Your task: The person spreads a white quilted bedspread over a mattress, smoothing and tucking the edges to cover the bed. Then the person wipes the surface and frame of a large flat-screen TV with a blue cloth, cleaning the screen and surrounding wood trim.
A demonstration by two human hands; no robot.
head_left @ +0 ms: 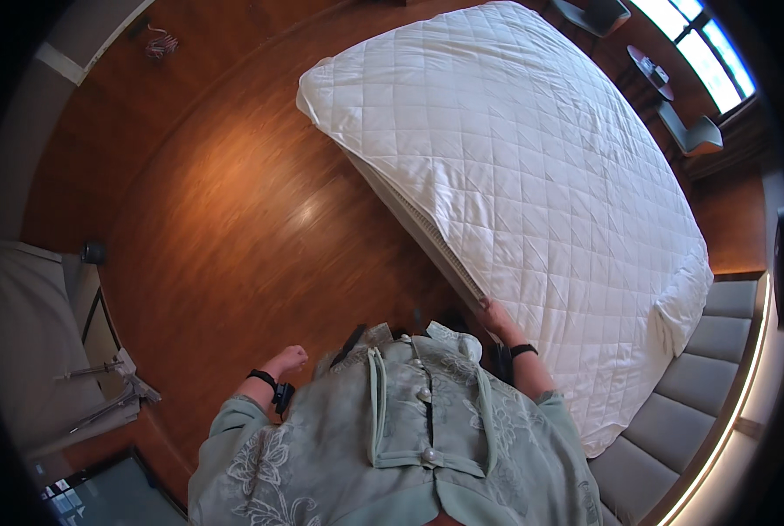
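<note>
Green shirt (405, 416) nearest; quilted cover (532, 175) ahead of right hand (499, 321).
Right grip unclear; left hand (287, 360) curled, apart; loose hold could let cover's edge slip.

The floor (234, 245) looks like smooth, shiny wood. The white cover (514, 158) is puffy, stitched cloth. The grey headboard (694, 383) looks smooth and dull. The shirt buttons (424, 395) shine like pearls.

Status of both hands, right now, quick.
Left hand: closed, fingers curled, nothing visible in it.
Right hand: at the edge of the white quilted cover; whether it grips cannot be told.
</note>
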